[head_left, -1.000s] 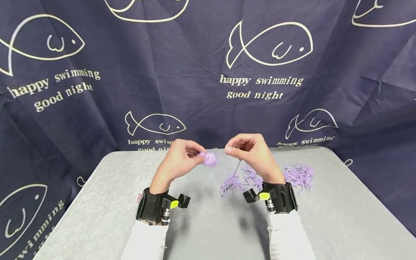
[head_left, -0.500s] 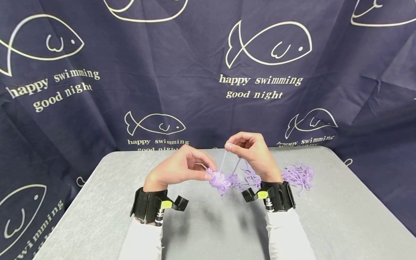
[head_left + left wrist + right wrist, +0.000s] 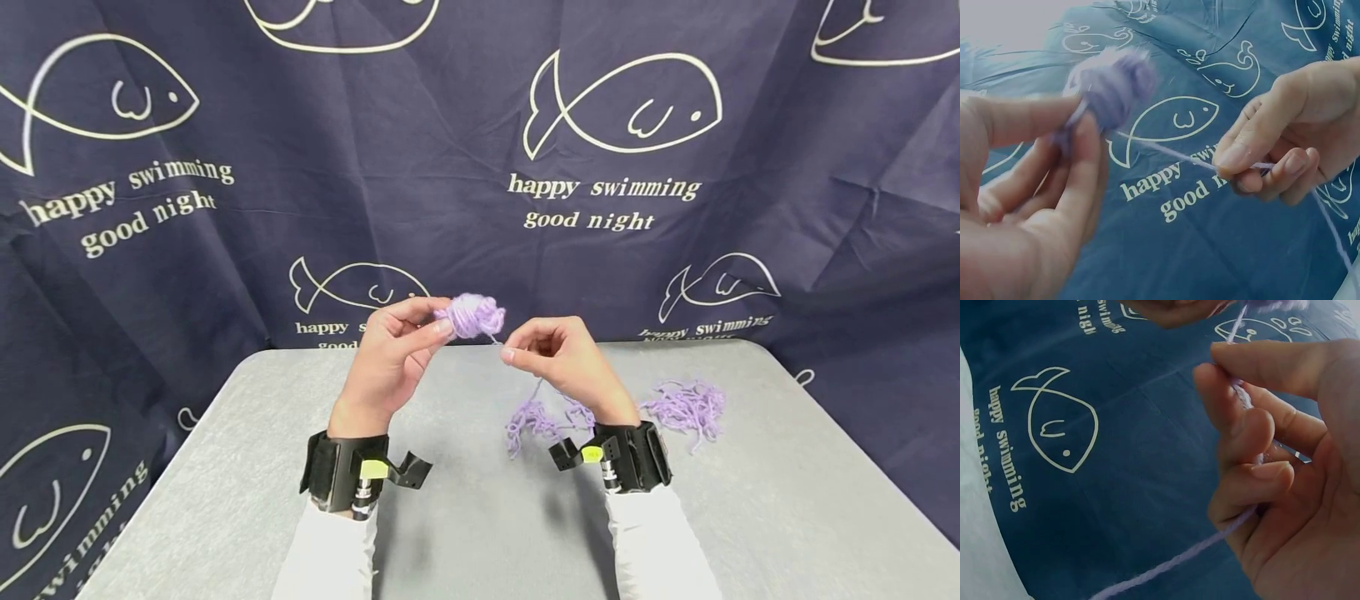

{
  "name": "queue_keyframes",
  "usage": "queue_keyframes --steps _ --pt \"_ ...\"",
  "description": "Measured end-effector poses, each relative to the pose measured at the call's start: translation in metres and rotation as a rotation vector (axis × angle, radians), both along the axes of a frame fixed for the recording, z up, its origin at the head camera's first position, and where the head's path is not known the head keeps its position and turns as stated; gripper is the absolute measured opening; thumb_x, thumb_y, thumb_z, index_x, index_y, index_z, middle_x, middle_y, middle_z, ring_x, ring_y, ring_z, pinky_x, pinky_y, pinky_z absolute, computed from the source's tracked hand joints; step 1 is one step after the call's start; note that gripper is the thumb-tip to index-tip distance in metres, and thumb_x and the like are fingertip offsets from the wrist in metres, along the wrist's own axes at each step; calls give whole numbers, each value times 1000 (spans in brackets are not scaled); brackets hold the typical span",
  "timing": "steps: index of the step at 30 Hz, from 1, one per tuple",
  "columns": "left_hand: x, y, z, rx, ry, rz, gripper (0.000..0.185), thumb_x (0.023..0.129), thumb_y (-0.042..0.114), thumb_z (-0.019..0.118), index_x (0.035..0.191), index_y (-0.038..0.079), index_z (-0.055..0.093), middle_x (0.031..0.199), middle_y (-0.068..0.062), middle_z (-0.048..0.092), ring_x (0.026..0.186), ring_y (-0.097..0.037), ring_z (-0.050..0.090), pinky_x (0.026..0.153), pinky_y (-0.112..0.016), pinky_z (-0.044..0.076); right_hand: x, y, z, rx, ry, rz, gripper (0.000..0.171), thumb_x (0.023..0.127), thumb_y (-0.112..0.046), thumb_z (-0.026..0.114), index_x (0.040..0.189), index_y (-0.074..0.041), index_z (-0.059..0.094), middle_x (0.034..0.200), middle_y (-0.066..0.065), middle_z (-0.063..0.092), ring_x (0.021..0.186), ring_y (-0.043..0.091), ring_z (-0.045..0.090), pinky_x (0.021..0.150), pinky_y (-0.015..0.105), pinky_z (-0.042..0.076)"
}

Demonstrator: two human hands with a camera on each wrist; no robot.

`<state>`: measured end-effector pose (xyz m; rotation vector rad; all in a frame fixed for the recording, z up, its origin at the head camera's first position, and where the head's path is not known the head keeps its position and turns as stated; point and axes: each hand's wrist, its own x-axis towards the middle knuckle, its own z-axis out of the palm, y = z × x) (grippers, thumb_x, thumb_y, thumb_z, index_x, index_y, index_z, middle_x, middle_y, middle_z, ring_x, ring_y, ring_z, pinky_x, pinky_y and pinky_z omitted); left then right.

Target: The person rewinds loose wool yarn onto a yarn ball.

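Observation:
My left hand (image 3: 397, 350) holds a small ball of lilac yarn (image 3: 472, 315) up above the far edge of the grey table (image 3: 465, 517), pinched between thumb and fingers. The ball (image 3: 1113, 78) shows blurred at the fingertips in the left wrist view. A single strand (image 3: 1172, 153) runs from it to my right hand (image 3: 555, 354), which pinches the strand (image 3: 1238, 394) between thumb and curled fingers. From that hand the strand drops to a loose tangle of lilac yarn (image 3: 540, 417) on the table.
More loose yarn (image 3: 686, 404) lies on the table to the right of my right wrist. A dark blue cloth (image 3: 225, 208) printed with white fish and words hangs behind the table. Black wrist mounts sit on both forearms.
My left hand has lifted the yarn ball from low over the table up to the far edge. My right hand has come down and slightly left with the strand.

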<state>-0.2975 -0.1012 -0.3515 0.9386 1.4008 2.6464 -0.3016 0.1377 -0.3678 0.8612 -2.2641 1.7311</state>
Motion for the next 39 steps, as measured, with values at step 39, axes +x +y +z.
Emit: queue_keyframes --steps 39 --pt "4 6 -3 -729 440 -243 13 83 -8 77 93 0 75 94 -10 72 87 -22 68 79 -43 61 -1 15 3 -163 0 -71 9 87 -7 80 93 -2 75 71 1 64 55 12 43 48 24 34"
